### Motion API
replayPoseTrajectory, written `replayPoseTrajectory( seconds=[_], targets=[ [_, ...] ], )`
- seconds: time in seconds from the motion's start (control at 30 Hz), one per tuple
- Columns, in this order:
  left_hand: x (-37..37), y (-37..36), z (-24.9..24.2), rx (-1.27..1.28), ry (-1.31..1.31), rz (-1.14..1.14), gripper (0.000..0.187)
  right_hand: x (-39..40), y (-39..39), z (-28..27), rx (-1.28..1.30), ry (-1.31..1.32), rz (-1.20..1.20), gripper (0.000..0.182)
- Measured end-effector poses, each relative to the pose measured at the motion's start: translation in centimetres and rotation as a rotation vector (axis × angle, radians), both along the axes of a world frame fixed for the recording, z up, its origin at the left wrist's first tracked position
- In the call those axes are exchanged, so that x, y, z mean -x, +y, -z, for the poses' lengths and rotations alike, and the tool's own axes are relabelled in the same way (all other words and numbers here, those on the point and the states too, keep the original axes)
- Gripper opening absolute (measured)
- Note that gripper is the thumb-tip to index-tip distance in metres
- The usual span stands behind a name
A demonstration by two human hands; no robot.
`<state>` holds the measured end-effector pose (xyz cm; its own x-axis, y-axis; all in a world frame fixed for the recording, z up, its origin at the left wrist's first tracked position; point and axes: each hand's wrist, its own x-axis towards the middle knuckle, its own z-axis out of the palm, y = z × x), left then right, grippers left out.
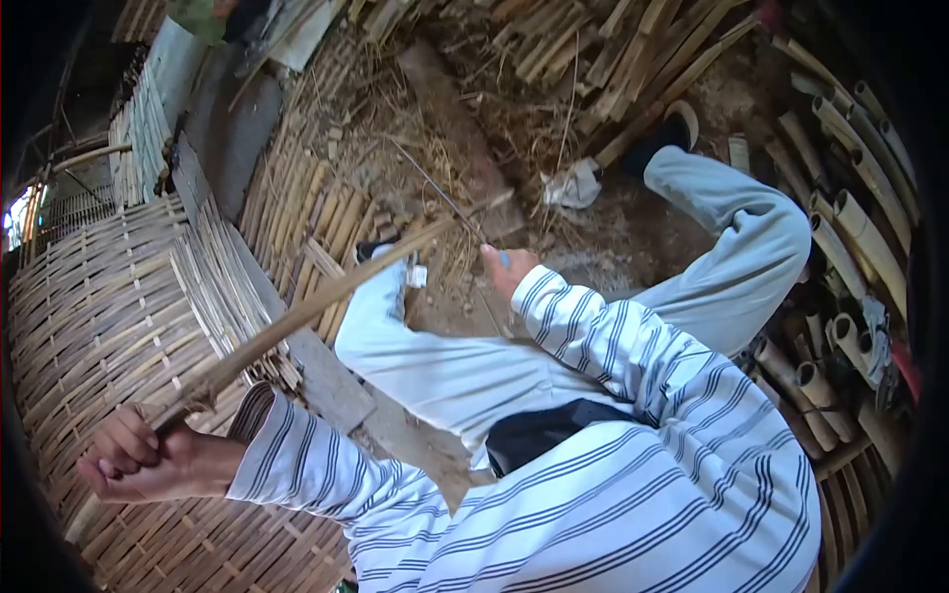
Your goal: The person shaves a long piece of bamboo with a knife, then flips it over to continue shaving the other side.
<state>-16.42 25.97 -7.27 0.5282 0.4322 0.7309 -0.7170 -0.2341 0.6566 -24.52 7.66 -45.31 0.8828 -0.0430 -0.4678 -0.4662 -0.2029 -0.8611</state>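
Observation:
A long bamboo strip [326, 295] runs diagonally from my left hand [148, 457] at the lower left to the middle of the view. The fingers of my left hand are curled round its near end. My right hand [507, 269], near the centre, is closed on the handle of a long thin blade [435, 186]. The blade points up and to the left, and it crosses the far end of the strip, though whether the two touch is unclear. Below the hands are my bent legs in pale trousers [435, 371].
A woven bamboo mat [109, 316] covers the left side. Cut bamboo pieces [316, 217] lie beside a wooden plank [331, 381]. Bamboo tubes [870, 237] are piled at the right, split bamboo [613, 49] at the top. A dark log [455, 119] and a crumpled wrapper [571, 185] lie on the ground.

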Motion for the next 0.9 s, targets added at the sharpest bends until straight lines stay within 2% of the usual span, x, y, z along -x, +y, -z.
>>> replayPoseTrajectory(
  seconds=[0.07, 0.1, 0.13, 0.23, 0.27, 0.33, 0.37, 0.4, 0.47, 0.5, 0.6, 0.63, 0.67, 0.73, 0.77, 0.8, 0.83, 0.87, 0.9],
  targets=[
    [0.5, 0.1, -0.4, -0.008, 0.033, 0.086, 0.043, -0.2, -0.5, -0.7, 0.029, 0.161, -0.075, 0.056],
    [0.3, -0.4, 0.1, -0.049, -0.017, -0.027, 0.043, 0.8, -0.1, -2.2, 0.11, -0.208, -0.065, 0.054],
    [0.0, -0.6, 0.2, -0.022, -0.011, -0.044, 0.043, 0.8, -0.6, -4.8, 0.01, -0.191, -0.15, 0.048],
    [-0.4, -0.9, 0.2, 0.002, -0.029, -0.131, 0.044, 1.2, 0.7, -3.2, -0.065, -0.144, -0.061, 0.048],
    [-0.3, -0.3, 0.2, -0.016, 0.012, -0.069, 0.042, 1.0, 0.8, -1.7, -0.061, -0.11, 0.021, 0.05],
    [0.6, 1.8, 0.4, -0.032, 0.063, 0.047, 0.04, -1.2, -0.3, 3.4, 0.058, 0.317, -0.035, 0.059],
    [1.3, 3.7, 0.2, 0.021, 0.1, 0.311, 0.04, -1.4, -0.6, 5.4, 0.1, 0.325, -0.087, 0.061],
    [1.2, 3.3, 0.1, 0.016, 0.067, 0.189, 0.04, -1.6, -0.6, 6.4, 0.142, 0.337, -0.135, 0.063],
    [0.6, 1.7, 0.5, 0.018, 0.023, -0.065, 0.04, -0.7, -0.5, 0.3, 0.033, 0.232, -0.105, 0.063],
    [0.4, 1.3, 0.9, -0.093, 0.014, -0.129, 0.04, 0.4, 0.8, 1.3, 0.118, 0.016, -0.119, 0.06],
    [1.2, 3.7, 0.1, 0.113, 0.097, 0.435, 0.039, 0.5, -0.1, 0.2, 0.038, -0.009, -0.162, 0.059],
    [1.3, 3.5, 0.2, 0.073, 0.092, 0.349, 0.038, 0.5, 0.5, 2.0, 0.059, 0.038, -0.016, 0.058],
    [1.5, 3.6, 0.3, 0.072, 0.095, 0.41, 0.038, -0.8, 0.0, 4.4, 0.092, 0.339, -0.004, 0.059],
    [1.8, 4.0, 0.7, 0.073, 0.072, 0.546, 0.038, -1.7, -1.1, 9.3, 0.233, 0.365, -0.016, 0.069],
    [1.7, 3.8, 0.4, 0.133, 0.108, 0.61, 0.038, -1.8, -0.6, 8.8, 0.227, 0.343, 0.005, 0.07],
    [1.2, 3.6, 0.6, 0.128, 0.066, 0.499, 0.038, -1.1, -0.1, 8.4, 0.229, 0.329, 0.008, 0.071],
    [0.7, 2.8, 0.9, 0.124, 0.035, 0.371, 0.037, -1.3, -0.1, 5.2, 0.152, 0.236, -0.061, 0.066],
    [0.4, 2.5, 1.1, 0.113, 0.005, 0.245, 0.037, -0.9, 0.1, 5.4, 0.152, 0.181, -0.076, 0.064],
    [0.3, 4.4, 0.7, 0.156, 0.063, 0.432, 0.037, -0.8, 0.1, 5.8, 0.15, 0.122, -0.082, 0.062]
  ],
)
